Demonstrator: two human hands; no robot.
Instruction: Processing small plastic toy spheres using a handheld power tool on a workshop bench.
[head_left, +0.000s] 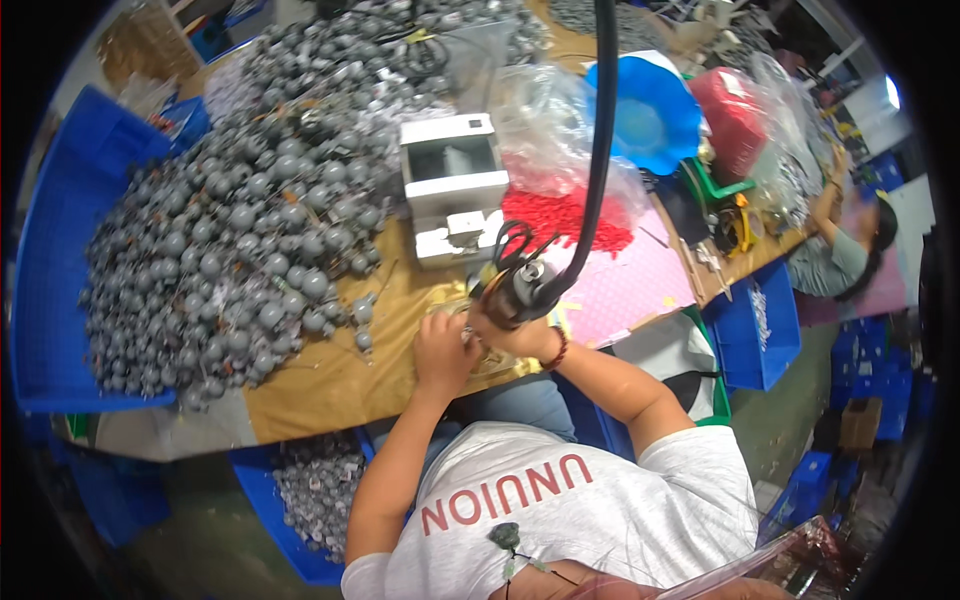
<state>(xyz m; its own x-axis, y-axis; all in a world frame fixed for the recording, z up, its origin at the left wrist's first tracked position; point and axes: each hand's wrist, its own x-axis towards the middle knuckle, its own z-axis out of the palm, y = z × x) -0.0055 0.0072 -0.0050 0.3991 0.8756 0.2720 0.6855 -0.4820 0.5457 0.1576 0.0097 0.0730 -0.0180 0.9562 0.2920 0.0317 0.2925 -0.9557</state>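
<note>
My right hand (510, 335) wraps round a dark cylindrical tool (518, 290), with a metallic part facing up and a thick black cord (600, 120) running up from it. The tool hides most of those fingers. Close beside it on the left, my left hand (445, 350) is closed, fingertips pressed together near the tool's lower end. What they pinch is too small and too covered to make out. Both hands are at the table's near edge, over a brown-yellow table covering (330, 385).
A large heap of grey round pieces (240, 220) spreads across the left, against a blue bin (60, 260). Ahead stands a white box-shaped device (455, 185). Red small pieces (570, 220) lie on a pink sheet (640, 275), near a blue basin (650, 115). Another person (840, 245) sits far right.
</note>
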